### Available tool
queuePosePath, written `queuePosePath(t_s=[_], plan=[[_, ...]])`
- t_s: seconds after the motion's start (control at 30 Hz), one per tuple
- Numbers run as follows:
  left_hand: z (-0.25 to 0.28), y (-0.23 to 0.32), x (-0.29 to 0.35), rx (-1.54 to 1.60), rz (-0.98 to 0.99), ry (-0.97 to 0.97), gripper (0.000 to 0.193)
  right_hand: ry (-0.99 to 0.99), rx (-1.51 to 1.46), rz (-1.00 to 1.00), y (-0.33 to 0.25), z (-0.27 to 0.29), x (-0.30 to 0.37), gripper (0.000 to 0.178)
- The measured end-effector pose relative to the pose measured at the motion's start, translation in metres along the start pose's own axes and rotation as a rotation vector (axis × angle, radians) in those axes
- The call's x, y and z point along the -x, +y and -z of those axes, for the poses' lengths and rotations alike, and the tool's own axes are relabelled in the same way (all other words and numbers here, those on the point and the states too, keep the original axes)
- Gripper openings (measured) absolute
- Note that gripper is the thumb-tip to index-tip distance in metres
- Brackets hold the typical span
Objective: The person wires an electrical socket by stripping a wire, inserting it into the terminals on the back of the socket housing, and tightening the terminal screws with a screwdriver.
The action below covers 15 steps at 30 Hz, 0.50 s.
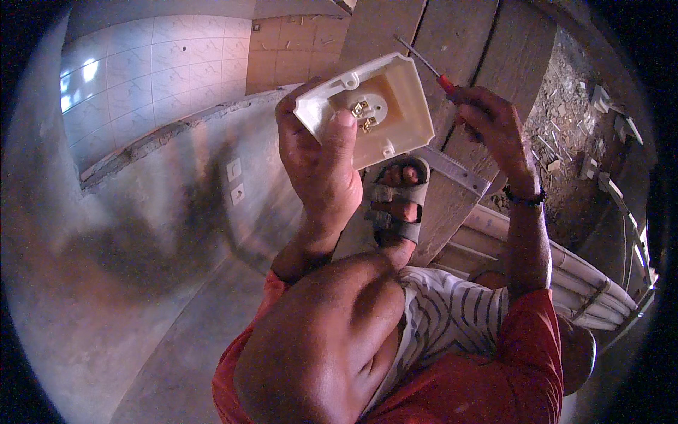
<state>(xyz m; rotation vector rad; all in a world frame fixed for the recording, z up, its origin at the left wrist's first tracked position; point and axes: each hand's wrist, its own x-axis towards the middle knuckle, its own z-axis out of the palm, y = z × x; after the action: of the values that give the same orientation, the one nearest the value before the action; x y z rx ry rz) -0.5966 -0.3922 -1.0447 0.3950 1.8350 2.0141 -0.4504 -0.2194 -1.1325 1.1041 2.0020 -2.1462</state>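
Note:
My left hand [318, 152] is closed round a cream plastic electrical box [395, 92], its hollow side facing me. The thumb presses by a round white fitting with brass terminals [370, 112] inside the box. To the right, my right hand [489, 120] grips a screwdriver [445, 83] by its red handle. The screwdriver's thin metal shaft slants up and left, past the box's upper right corner and apart from it. Part of the handle is hidden by the fingers.
Wooden planks [452, 35] run under my sandalled foot [400, 201]. A metal ruler-like strip [452, 169] lies on them. Debris [565, 120] is scattered at the right, near a bundle of pale poles [551, 261]. Two wall plates [236, 181] sit on the grey wall; white tiles [191, 63] are beyond.

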Motion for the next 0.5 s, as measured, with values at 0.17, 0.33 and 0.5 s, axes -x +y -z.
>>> queuePosePath(t_s=[0.17,0.33,0.5], plan=[[0.002,-0.001,0.0,-0.064,-0.049,-0.002,0.039,0.022,-0.05,0.031,-0.008,0.014,0.004,0.03],[0.005,-0.004,-0.001,-0.1,-0.103,-0.012,0.038,0.057,-0.117,0.056,-0.018,0.032,0.018,0.036],[0.005,-0.007,-0.005,-0.08,-0.125,-0.009,0.036,-0.131,0.042,0.181,-0.041,0.051,0.029,0.051]])
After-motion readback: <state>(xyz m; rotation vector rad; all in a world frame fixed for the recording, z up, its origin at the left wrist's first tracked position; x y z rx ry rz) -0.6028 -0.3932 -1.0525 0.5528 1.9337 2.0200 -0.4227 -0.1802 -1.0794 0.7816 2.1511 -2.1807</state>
